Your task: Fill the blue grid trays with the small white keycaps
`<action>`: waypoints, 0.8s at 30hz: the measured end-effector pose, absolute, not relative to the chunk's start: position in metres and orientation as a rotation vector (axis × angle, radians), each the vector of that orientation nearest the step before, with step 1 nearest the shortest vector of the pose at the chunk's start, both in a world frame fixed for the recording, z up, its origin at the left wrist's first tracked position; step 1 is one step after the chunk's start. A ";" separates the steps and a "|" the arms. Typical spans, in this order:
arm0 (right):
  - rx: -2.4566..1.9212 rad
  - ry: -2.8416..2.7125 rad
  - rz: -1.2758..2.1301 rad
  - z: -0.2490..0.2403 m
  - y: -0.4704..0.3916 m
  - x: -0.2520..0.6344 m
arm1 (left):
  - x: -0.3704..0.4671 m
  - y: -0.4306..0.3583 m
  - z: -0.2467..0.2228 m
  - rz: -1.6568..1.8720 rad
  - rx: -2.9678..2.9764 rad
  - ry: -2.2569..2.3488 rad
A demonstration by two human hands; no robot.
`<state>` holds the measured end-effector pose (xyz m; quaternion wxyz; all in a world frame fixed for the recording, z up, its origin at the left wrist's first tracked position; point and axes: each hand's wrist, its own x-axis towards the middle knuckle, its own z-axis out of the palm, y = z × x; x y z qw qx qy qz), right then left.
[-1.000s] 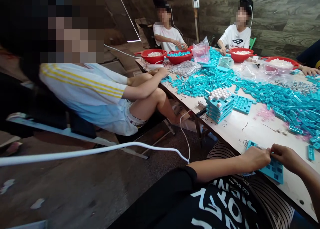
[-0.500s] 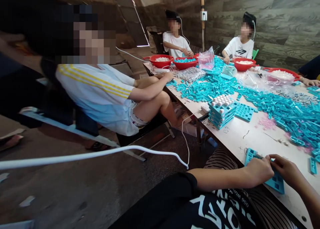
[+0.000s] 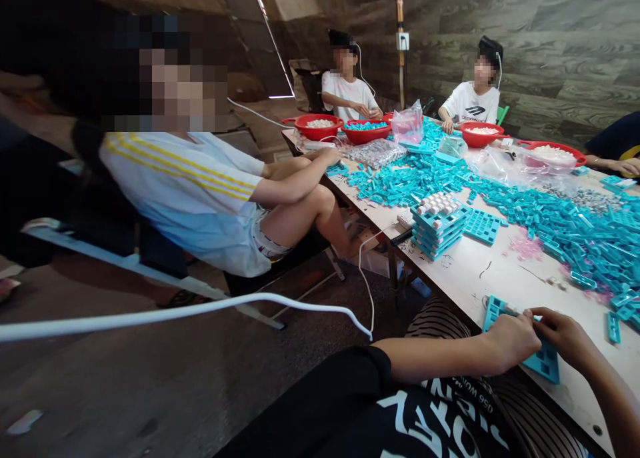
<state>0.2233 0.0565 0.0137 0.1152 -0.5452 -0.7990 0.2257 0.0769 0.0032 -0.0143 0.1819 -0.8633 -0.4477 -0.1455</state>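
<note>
A blue slotted tray lies at the table's near edge, partly hidden under my hands. My left hand is closed over its middle, thumb and fingers pinched near a small pale piece at the tray's upper part. Close against it, my right hand has its fingers bent inward and pressed together at the same spot. Whatever the fingertips hold is too small and hidden to make out. Farther up the table stands a stack of blue trays with white pieces on top.
A large heap of blue plastic parts spreads across the table. Red baskets hold white or blue pieces. A person sits at the left; others sit across and at the right. A white cable crosses in front.
The view has shifted slightly, so most things sit a little farther left. Both my hands stay together over the tray with almost the same pose. The far-right person's arm has moved.
</note>
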 end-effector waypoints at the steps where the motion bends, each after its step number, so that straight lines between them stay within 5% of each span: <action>1: -1.591 -2.337 0.644 0.013 0.055 0.223 | 0.077 0.004 -0.017 -0.413 -2.447 -1.263; 18: -1.574 -2.222 0.587 0.005 0.036 0.219 | 0.057 0.011 -0.010 -0.566 -2.760 -1.555; 24: -1.563 -2.136 0.672 -0.006 0.034 0.230 | 0.042 0.038 0.012 -0.374 -3.051 -1.556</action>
